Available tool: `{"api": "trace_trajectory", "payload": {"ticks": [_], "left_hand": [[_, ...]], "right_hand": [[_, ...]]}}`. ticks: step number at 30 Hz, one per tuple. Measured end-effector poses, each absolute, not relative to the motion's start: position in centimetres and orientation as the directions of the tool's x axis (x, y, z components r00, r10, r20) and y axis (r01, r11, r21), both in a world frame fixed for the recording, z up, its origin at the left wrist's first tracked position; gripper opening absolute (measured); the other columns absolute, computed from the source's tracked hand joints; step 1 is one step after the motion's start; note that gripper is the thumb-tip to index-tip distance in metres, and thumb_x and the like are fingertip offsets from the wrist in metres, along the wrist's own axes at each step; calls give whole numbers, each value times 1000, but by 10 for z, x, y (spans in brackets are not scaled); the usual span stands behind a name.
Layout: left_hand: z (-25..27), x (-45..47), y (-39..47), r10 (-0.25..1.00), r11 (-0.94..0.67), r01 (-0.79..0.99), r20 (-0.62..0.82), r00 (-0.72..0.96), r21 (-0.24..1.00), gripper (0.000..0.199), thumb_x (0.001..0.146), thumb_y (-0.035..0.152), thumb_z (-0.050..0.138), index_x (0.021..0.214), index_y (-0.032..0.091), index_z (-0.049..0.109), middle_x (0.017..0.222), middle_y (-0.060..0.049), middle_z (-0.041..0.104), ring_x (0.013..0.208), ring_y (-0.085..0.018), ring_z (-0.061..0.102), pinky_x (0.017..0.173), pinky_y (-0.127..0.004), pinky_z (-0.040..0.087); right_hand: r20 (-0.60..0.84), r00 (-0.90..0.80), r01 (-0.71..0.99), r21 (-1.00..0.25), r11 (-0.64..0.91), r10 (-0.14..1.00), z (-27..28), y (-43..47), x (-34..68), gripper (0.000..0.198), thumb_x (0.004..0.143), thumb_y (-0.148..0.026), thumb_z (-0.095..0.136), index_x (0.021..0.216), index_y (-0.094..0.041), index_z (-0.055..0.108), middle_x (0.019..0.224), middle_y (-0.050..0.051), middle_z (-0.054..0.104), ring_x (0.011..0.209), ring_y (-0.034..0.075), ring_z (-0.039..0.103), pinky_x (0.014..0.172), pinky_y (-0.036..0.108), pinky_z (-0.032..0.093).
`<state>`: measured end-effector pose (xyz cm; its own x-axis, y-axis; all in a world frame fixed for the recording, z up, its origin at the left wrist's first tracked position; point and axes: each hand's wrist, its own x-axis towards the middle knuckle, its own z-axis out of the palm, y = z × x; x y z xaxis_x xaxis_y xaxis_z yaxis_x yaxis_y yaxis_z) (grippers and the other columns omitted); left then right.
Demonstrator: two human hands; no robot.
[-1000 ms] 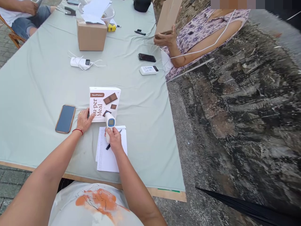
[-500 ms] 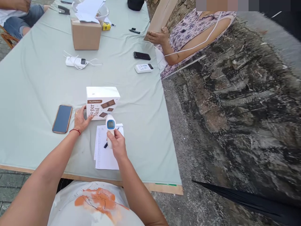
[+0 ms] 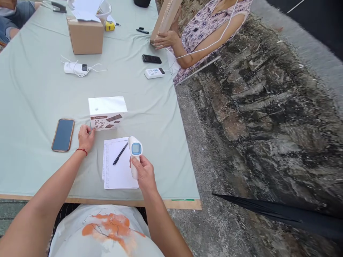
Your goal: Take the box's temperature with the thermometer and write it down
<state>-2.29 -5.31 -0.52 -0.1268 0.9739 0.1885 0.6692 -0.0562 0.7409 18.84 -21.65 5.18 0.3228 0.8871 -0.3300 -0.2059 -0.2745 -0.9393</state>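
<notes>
My right hand (image 3: 144, 169) is closed around the handle of a white infrared thermometer (image 3: 137, 150), its blue-rimmed screen facing up at me. The thermometer is over the right edge of some white paper sheets (image 3: 120, 176) with small printing down the left side. A black pen (image 3: 120, 153) lies slanted on the top sheet. Beyond the paper stands a white and brown meal box (image 3: 107, 106) printed with chocolate bars. At its lower left corner, my left hand (image 3: 86, 137) rests with fingers curled in and the thumb by the box; I see nothing held in it.
A smartphone (image 3: 63, 135) lies left of my left hand. Farther off are a white device with a cord (image 3: 75, 68), a cardboard box (image 3: 86, 37), a yellow tape measure (image 3: 109, 25), a black phone (image 3: 151, 59) and a white power bank (image 3: 154, 73). Another person's hands (image 3: 166, 39) hold a cardboard piece.
The thermometer has moved right and toward me, away from the meal box, uncovering the pen. My left hand's fingers have curled in from around the box's corner. The whole view has shifted slightly.
</notes>
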Motion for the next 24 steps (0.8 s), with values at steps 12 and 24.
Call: {"api": "trace_trajectory", "payload": {"ticks": [12, 24], "left_hand": [[-13, -5, -98, 900, -404, 679, 130, 417, 613, 7, 87, 24, 52, 91, 19, 56, 87, -4, 57, 73, -16, 53, 69, -30, 43], [-23, -4, -97, 853, -499, 695, 155, 498, 518, 14, 86, 18, 54, 97, 17, 62, 99, -9, 61, 82, -19, 58, 80, -35, 48]], "right_hand": [[-86, 581, 608, -615, -502, 809, -40, -224, 278, 69, 73, -68, 57, 119, -16, 63, 109, 16, 62, 101, 32, 56, 85, 44, 43], [227, -48, 862, -483, 155, 973, -31, -168, 231, 37, 92, -17, 41, 114, -23, 70, 94, 10, 56, 84, 22, 48, 72, 34, 42]]}}
